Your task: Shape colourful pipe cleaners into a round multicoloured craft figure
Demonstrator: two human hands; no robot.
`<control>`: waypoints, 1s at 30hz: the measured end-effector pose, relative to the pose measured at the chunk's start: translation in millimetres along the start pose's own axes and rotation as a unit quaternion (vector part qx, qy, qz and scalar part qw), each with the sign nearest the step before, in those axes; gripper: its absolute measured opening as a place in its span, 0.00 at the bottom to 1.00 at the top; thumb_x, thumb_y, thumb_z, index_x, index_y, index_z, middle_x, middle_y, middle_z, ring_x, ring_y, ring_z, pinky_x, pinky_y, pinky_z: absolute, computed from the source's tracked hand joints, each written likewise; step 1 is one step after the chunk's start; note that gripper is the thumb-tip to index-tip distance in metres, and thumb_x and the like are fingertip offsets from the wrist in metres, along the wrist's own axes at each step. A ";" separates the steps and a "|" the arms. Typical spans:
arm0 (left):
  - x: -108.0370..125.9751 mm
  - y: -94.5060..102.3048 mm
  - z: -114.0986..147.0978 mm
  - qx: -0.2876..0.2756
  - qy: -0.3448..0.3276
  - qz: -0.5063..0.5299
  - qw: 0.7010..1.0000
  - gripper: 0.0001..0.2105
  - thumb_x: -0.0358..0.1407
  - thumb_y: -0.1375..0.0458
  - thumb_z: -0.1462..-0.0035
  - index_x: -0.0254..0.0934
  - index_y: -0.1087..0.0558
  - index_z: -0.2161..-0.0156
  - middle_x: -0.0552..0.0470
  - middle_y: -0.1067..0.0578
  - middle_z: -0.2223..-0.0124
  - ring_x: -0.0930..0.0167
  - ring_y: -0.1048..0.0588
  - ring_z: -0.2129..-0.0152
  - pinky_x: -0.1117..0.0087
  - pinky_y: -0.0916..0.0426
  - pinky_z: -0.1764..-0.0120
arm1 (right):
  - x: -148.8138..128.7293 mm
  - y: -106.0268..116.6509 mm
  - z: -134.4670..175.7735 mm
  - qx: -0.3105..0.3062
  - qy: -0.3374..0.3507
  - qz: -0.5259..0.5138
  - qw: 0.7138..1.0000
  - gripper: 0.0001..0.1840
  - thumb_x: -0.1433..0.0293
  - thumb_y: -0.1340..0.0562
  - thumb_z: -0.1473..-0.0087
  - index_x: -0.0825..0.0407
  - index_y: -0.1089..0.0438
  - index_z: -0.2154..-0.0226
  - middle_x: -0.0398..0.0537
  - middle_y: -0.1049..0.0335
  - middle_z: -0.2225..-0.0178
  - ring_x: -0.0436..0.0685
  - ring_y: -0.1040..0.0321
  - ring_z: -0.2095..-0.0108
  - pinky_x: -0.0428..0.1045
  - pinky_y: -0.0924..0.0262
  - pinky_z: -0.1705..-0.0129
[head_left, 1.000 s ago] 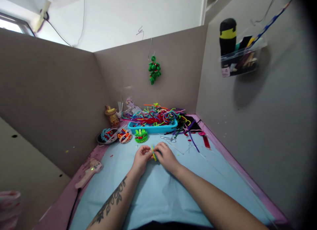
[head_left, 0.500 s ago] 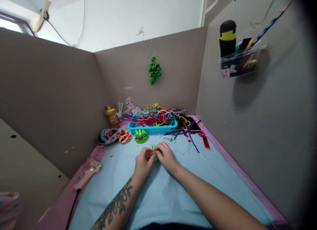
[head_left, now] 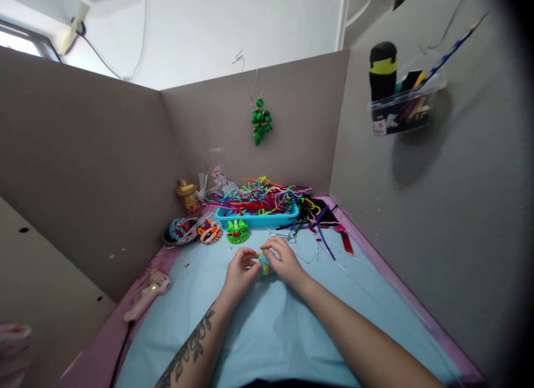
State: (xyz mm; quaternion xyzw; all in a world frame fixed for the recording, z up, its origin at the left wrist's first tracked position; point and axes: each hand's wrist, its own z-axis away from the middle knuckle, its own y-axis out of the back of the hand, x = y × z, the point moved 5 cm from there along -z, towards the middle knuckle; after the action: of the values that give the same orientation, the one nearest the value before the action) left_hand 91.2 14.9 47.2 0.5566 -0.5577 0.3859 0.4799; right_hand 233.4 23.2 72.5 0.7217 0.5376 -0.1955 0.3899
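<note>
From where I stand, the bare left hand point(head_left: 240, 272) and bare right hand point(head_left: 286, 261) meet over the middle of the light-blue-covered counter point(head_left: 192, 299), fingers bent nearly closed, pinching a small fuzzy blue, yellow and green piece point(head_left: 266, 265) between them. Just beyond, slightly left, sits a bright-green fuzzy creature figure point(head_left: 237, 232); farther, a turquoise plastic tray point(head_left: 256, 221) carries tangled multicoloured fuzzy stems point(head_left: 271, 201).
</note>
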 end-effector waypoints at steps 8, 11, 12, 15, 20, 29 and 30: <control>4.8 2.8 3.1 -0.109 0.025 0.043 0.993 0.16 0.35 0.36 0.58 0.35 0.35 0.65 0.48 0.26 0.65 0.72 0.28 0.71 0.72 0.33 0.67 | 4.6 3.5 0.5 -0.206 -0.045 -0.048 0.976 0.05 0.72 0.42 0.51 0.53 0.31 0.74 0.43 0.33 0.73 0.51 0.37 0.70 0.46 0.43 0.67; 6.9 2.2 5.6 -0.131 0.015 0.027 0.991 0.14 0.35 0.36 0.58 0.34 0.32 0.64 0.47 0.26 0.64 0.70 0.27 0.68 0.71 0.33 0.65 | 7.0 0.2 6.7 -0.273 -0.076 -0.094 0.954 0.09 0.67 0.42 0.51 0.54 0.35 0.78 0.41 0.37 0.79 0.49 0.40 0.76 0.43 0.46 0.74; 7.7 1.9 6.3 -0.134 0.010 0.019 0.991 0.14 0.35 0.36 0.58 0.34 0.30 0.64 0.47 0.25 0.64 0.70 0.27 0.68 0.71 0.33 0.65 | 8.5 -1.0 8.3 -0.283 -0.092 -0.118 0.947 0.10 0.65 0.42 0.50 0.54 0.36 0.78 0.40 0.38 0.80 0.49 0.41 0.77 0.43 0.46 0.76; 9.0 1.3 7.2 -0.122 0.007 -0.017 0.992 0.11 0.36 0.38 0.56 0.35 0.26 0.65 0.47 0.24 0.66 0.69 0.26 0.70 0.70 0.33 0.65 | 12.3 -3.7 10.5 -0.273 -0.134 -0.190 0.933 0.15 0.59 0.42 0.50 0.53 0.38 0.78 0.40 0.41 0.81 0.48 0.43 0.79 0.43 0.48 0.77; 9.0 4.4 6.4 -0.038 0.005 -0.070 0.997 0.08 0.38 0.41 0.53 0.36 0.23 0.69 0.49 0.23 0.71 0.70 0.27 0.76 0.72 0.34 0.71 | 13.4 -9.0 12.2 -0.236 -0.154 -0.229 0.932 0.19 0.54 0.42 0.51 0.53 0.39 0.78 0.39 0.44 0.82 0.47 0.46 0.80 0.43 0.49 0.77; 24.1 0.3 12.1 -0.022 -0.117 -0.182 0.976 0.08 0.36 0.44 0.49 0.37 0.24 0.69 0.48 0.24 0.69 0.70 0.28 0.73 0.72 0.35 0.69 | 13.5 -10.7 15.4 -0.222 -0.146 -0.206 0.942 0.17 0.57 0.44 0.49 0.53 0.40 0.78 0.39 0.45 0.81 0.48 0.47 0.79 0.43 0.49 0.77; 24.8 -0.9 12.7 -0.025 -0.124 -0.189 0.974 0.08 0.36 0.45 0.48 0.37 0.24 0.69 0.48 0.24 0.69 0.70 0.28 0.73 0.72 0.35 0.69 | 13.3 -10.1 15.3 -0.217 -0.145 -0.201 0.944 0.16 0.58 0.44 0.49 0.53 0.40 0.78 0.39 0.45 0.81 0.47 0.47 0.79 0.43 0.49 0.77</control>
State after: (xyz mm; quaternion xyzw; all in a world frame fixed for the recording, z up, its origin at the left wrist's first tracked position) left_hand 92.8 -3.7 68.0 0.6829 -0.5071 0.2022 0.4854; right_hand 230.7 20.9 50.2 0.4600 0.6388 -0.2511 0.5633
